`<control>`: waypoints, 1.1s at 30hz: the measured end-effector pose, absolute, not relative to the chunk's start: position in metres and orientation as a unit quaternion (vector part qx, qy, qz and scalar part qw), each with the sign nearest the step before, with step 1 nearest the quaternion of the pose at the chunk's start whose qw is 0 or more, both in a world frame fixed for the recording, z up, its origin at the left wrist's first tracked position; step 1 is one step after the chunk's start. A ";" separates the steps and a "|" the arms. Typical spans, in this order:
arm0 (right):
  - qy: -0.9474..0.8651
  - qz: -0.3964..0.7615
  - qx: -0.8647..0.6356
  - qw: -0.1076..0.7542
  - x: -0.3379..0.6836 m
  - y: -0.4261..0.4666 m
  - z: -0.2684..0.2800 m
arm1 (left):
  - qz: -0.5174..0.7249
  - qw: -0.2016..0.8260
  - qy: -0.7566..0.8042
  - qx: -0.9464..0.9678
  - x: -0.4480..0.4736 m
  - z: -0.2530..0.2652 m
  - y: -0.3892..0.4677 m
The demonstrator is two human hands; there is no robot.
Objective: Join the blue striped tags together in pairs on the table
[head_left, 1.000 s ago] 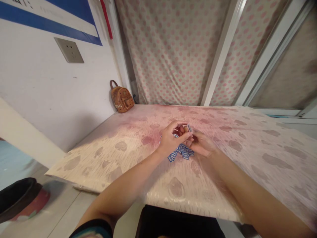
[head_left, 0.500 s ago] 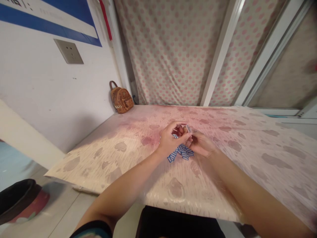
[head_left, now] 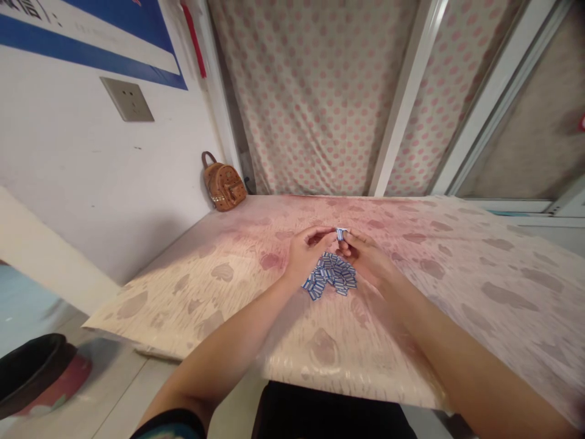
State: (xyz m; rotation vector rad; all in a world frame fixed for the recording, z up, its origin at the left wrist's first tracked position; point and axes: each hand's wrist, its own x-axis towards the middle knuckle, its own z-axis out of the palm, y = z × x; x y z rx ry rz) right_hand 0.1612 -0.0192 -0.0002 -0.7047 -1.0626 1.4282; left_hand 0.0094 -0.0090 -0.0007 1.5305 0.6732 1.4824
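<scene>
Between both hands, above the table, is a small blue-and-white striped piece (head_left: 340,234), perhaps a label or tag. My right hand (head_left: 365,253) pinches its right side between thumb and fingers. At its left edge are the fingertips of my left hand (head_left: 307,247), thumb and index curved toward each other; whether they grip it too is too small to make out. Just below the hands lies a loose pile of similar striped pieces (head_left: 331,273), several overlapping at different angles. My left wrist is beside the pile's left edge.
A patterned plastic cloth covers the table (head_left: 274,317). At the back left corner, a small brown backpack (head_left: 225,186) leans by the wall. Behind the table hangs a dotted curtain (head_left: 320,110). On the floor at left stands a dark-lined bin (head_left: 50,378).
My hands have drawn slightly apart. The held piece now shows its striped face instead of a pale side, and more of the pile is uncovered.
</scene>
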 end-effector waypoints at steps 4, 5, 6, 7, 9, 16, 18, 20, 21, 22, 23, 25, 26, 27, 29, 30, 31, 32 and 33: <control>-0.494 0.542 -0.327 0.596 0.163 -0.017 -0.003 | 0.582 0.451 0.312 0.601 0.008 -0.003 -0.005; -0.505 0.520 -0.338 0.600 0.164 -0.016 -0.004 | 0.579 0.448 0.322 0.600 0.008 -0.003 -0.006; -0.517 0.498 -0.350 0.602 0.164 -0.015 -0.004 | 0.579 0.443 0.329 0.600 0.008 -0.003 -0.006; -0.530 0.475 -0.359 0.603 0.165 -0.014 -0.005 | 0.578 0.440 0.333 0.602 0.008 -0.003 -0.006; -0.559 0.435 -0.369 0.602 0.166 -0.014 -0.005 | 0.576 0.432 0.335 0.608 0.008 -0.004 -0.006; -0.617 0.367 -0.403 0.568 0.164 -0.017 -0.001 | 0.571 0.432 0.354 0.602 0.006 -0.006 -0.001; -0.622 0.364 -0.411 0.559 0.164 -0.018 0.000 | 0.564 0.442 0.365 0.595 0.006 -0.008 -0.001; -0.628 0.366 -0.414 0.548 0.164 -0.018 0.000 | 0.560 0.450 0.371 0.589 0.007 -0.010 0.001; -0.629 0.368 -0.415 0.545 0.164 -0.017 0.000 | 0.559 0.453 0.373 0.586 0.007 -0.011 0.002; -0.629 0.372 -0.415 0.542 0.164 -0.017 -0.001 | 0.559 0.456 0.374 0.583 0.006 -0.012 0.003; -0.626 0.377 -0.415 0.542 0.165 -0.016 -0.002 | 0.557 0.457 0.376 0.582 0.006 -0.013 0.006; -0.608 0.382 -0.420 0.555 0.166 -0.013 -0.005 | 0.555 0.456 0.383 0.581 0.002 -0.014 0.013; -0.594 0.383 -0.424 0.566 0.167 -0.012 -0.007 | 0.554 0.453 0.388 0.581 -0.001 -0.015 0.019; -0.580 0.383 -0.430 0.577 0.168 -0.010 -0.009 | 0.554 0.448 0.395 0.580 -0.006 -0.015 0.027; -0.553 0.385 -0.440 0.594 0.170 -0.006 -0.014 | 0.554 0.432 0.416 0.578 -0.016 -0.013 0.046; -0.544 0.390 -0.444 0.596 0.171 -0.004 -0.016 | 0.548 0.420 0.434 0.578 -0.021 -0.012 0.057; -0.536 0.394 -0.449 0.596 0.172 -0.003 -0.019 | 0.538 0.408 0.456 0.580 -0.026 -0.010 0.069; -0.531 0.398 -0.454 0.595 0.172 -0.001 -0.021 | 0.517 0.398 0.483 0.585 -0.030 -0.008 0.081; -0.528 0.401 -0.457 0.592 0.173 0.000 -0.022 | 0.489 0.394 0.508 0.589 -0.033 -0.006 0.094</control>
